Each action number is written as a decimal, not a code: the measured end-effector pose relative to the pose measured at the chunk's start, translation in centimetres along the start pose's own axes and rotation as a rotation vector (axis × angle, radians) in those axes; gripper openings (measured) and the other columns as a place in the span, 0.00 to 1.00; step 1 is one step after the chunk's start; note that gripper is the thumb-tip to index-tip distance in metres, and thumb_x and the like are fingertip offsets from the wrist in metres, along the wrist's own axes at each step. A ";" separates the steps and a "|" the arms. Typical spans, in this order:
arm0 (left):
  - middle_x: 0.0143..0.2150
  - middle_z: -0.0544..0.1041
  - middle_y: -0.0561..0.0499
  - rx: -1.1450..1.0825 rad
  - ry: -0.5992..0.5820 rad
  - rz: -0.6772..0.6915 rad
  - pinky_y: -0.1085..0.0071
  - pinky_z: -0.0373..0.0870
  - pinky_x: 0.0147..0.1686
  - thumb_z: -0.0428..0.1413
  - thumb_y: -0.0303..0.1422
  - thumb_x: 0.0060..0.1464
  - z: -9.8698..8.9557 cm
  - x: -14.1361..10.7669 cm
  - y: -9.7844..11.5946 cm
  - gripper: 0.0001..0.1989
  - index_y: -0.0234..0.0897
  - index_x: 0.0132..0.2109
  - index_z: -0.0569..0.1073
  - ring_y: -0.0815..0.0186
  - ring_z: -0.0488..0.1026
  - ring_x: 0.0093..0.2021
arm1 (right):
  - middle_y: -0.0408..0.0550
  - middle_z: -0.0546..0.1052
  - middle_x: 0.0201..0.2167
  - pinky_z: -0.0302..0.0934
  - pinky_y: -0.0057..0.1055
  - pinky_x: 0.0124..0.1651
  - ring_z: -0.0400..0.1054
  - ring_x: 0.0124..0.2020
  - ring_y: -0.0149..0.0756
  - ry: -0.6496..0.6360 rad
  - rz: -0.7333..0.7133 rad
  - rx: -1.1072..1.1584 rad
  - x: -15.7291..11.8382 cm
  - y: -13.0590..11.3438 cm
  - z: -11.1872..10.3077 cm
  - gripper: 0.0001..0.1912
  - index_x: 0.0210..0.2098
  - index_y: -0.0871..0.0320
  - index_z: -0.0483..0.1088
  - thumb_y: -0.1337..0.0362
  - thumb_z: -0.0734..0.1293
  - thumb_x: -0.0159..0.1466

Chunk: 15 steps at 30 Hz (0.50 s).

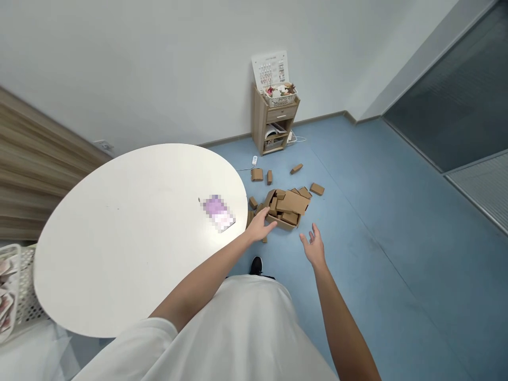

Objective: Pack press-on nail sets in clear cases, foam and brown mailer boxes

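Note:
Both arms reach forward and down over the blue floor. My left hand is empty, thumb and fingers apart, above the near left side of an open cardboard box. My right hand hangs in the air to the right of the box, fingers spread and holding nothing. Small brown cardboard boxes fill the open one, and a flap lies partly over them. Several more lie on the floor around it, among them a flat box and one at the right. My left hand hides part of the scattered boxes.
A round white table stands at the left, with a pixelated purple item near its edge. Against the wall is a small wooden cabinet with a basket on top. A white power strip and cable lie on the floor.

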State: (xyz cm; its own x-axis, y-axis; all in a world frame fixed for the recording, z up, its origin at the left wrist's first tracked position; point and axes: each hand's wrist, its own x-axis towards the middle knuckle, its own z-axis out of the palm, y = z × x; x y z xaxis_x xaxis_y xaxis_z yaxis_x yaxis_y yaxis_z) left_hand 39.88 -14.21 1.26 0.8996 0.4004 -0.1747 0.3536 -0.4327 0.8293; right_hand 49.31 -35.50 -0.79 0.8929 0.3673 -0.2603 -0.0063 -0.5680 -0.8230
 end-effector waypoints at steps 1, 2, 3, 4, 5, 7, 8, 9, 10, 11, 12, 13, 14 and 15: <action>0.61 0.55 0.42 0.013 0.004 -0.001 0.60 0.54 0.56 0.50 0.45 0.51 -0.3 -0.6 -0.5 0.33 0.35 0.60 0.53 0.55 0.53 0.60 | 0.54 0.52 0.61 0.54 0.39 0.54 0.54 0.58 0.44 -0.011 0.014 0.007 0.0 0.4 0.4 0.40 0.61 0.56 0.43 0.51 0.61 0.54; 0.60 0.57 0.41 0.023 0.012 -0.005 0.60 0.54 0.56 0.51 0.44 0.50 -0.6 -1.2 -0.9 0.33 0.34 0.59 0.54 0.55 0.54 0.60 | 0.54 0.53 0.61 0.55 0.38 0.53 0.56 0.57 0.44 -0.018 0.020 0.013 0.0 0.7 0.9 0.39 0.61 0.56 0.44 0.51 0.61 0.54; 0.60 0.58 0.41 0.028 0.026 -0.012 0.60 0.55 0.56 0.51 0.44 0.50 -1.0 -1.9 -1.5 0.32 0.34 0.59 0.55 0.55 0.55 0.59 | 0.54 0.53 0.60 0.57 0.38 0.52 0.57 0.56 0.44 -0.025 0.020 0.017 0.1 0.8 1.3 0.39 0.61 0.56 0.45 0.51 0.61 0.54; 0.59 0.59 0.42 0.029 0.049 -0.024 0.60 0.55 0.56 0.50 0.44 0.50 -1.5 -2.7 -2.0 0.31 0.34 0.58 0.56 0.56 0.57 0.58 | 0.54 0.55 0.60 0.57 0.37 0.51 0.59 0.55 0.44 -0.035 0.012 0.020 0.2 0.9 1.8 0.38 0.60 0.55 0.46 0.51 0.61 0.54; 0.58 0.61 0.42 0.027 0.081 -0.041 0.60 0.56 0.55 0.50 0.44 0.51 -2.0 -3.5 -2.5 0.30 0.35 0.58 0.57 0.57 0.58 0.57 | 0.54 0.56 0.59 0.58 0.37 0.51 0.60 0.53 0.44 -0.048 0.001 0.021 0.3 0.8 2.3 0.38 0.60 0.55 0.47 0.51 0.61 0.54; 0.57 0.63 0.43 0.024 0.161 -0.092 0.61 0.57 0.55 0.49 0.43 0.51 -3.1 -5.3 -3.5 0.27 0.35 0.56 0.60 0.58 0.60 0.56 | 0.54 0.58 0.58 0.59 0.37 0.49 0.64 0.50 0.43 -0.083 -0.025 0.016 0.7 0.1 3.4 0.37 0.59 0.55 0.49 0.52 0.61 0.53; 0.56 0.64 0.43 0.023 0.203 -0.122 0.60 0.57 0.55 0.49 0.43 0.52 -3.7 -6.4 -4.0 0.26 0.36 0.55 0.60 0.58 0.60 0.56 | 0.54 0.59 0.58 0.59 0.37 0.49 0.65 0.49 0.42 -0.105 -0.036 0.007 0.8 -0.3 3.9 0.36 0.59 0.56 0.50 0.52 0.61 0.53; 0.55 0.64 0.44 0.022 0.235 -0.152 0.60 0.58 0.54 0.49 0.43 0.52 -4.2 -7.5 -4.6 0.25 0.36 0.55 0.61 0.58 0.61 0.56 | 0.55 0.59 0.57 0.60 0.37 0.49 0.66 0.47 0.42 -0.127 -0.044 -0.004 0.9 -0.9 4.4 0.36 0.59 0.56 0.50 0.52 0.61 0.53; 0.54 0.65 0.44 0.018 0.265 -0.183 0.60 0.59 0.54 0.49 0.42 0.52 -4.8 -8.7 -5.2 0.24 0.37 0.54 0.62 0.58 0.61 0.55 | 0.56 0.60 0.57 0.60 0.38 0.48 0.67 0.46 0.42 -0.148 -0.049 -0.017 1.0 -1.6 4.9 0.36 0.59 0.57 0.51 0.52 0.61 0.53; 0.54 0.66 0.45 0.010 0.288 -0.215 0.60 0.60 0.52 0.49 0.42 0.52 -5.4 -10.0 -5.8 0.23 0.37 0.54 0.62 0.58 0.62 0.54 | 0.56 0.60 0.56 0.60 0.38 0.47 0.67 0.45 0.42 -0.166 -0.054 -0.030 1.0 -2.2 5.5 0.36 0.58 0.57 0.51 0.52 0.61 0.53; 0.54 0.66 0.45 -0.002 0.309 -0.251 0.61 0.62 0.51 0.49 0.42 0.52 -6.0 -11.3 -6.5 0.23 0.38 0.53 0.63 0.58 0.63 0.54 | 0.57 0.61 0.56 0.60 0.38 0.47 0.67 0.45 0.42 -0.182 -0.061 -0.044 1.0 -2.9 6.1 0.35 0.58 0.58 0.52 0.53 0.61 0.53; 0.54 0.66 0.45 -0.016 0.329 -0.288 0.61 0.64 0.49 0.49 0.42 0.52 -6.5 -12.6 -7.1 0.22 0.39 0.53 0.63 0.57 0.64 0.53 | 0.57 0.61 0.56 0.61 0.38 0.47 0.68 0.44 0.42 -0.198 -0.072 -0.056 0.9 -3.5 6.8 0.35 0.58 0.58 0.52 0.53 0.61 0.53; 0.54 0.66 0.45 -0.031 0.352 -0.326 0.62 0.65 0.47 0.49 0.42 0.52 -7.0 -14.0 -7.8 0.22 0.39 0.53 0.63 0.57 0.64 0.53 | 0.58 0.61 0.56 0.61 0.38 0.46 0.68 0.43 0.42 -0.211 -0.090 -0.065 0.7 -4.0 7.6 0.35 0.57 0.58 0.53 0.53 0.61 0.53; 0.54 0.66 0.45 -0.047 0.379 -0.359 0.63 0.66 0.46 0.49 0.41 0.52 -7.6 -15.4 -8.5 0.22 0.39 0.52 0.64 0.57 0.64 0.52 | 0.58 0.61 0.56 0.61 0.38 0.46 0.68 0.43 0.42 -0.220 -0.114 -0.068 0.4 -4.5 8.4 0.34 0.57 0.58 0.53 0.53 0.61 0.53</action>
State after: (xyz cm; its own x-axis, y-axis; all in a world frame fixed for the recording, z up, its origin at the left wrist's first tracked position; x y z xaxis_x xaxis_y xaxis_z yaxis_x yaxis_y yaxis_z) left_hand 21.09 -10.62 0.94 0.5648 0.7847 -0.2554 0.6028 -0.1809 0.7771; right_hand 45.90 -26.58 -1.47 0.7666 0.5788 -0.2779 0.1257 -0.5597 -0.8191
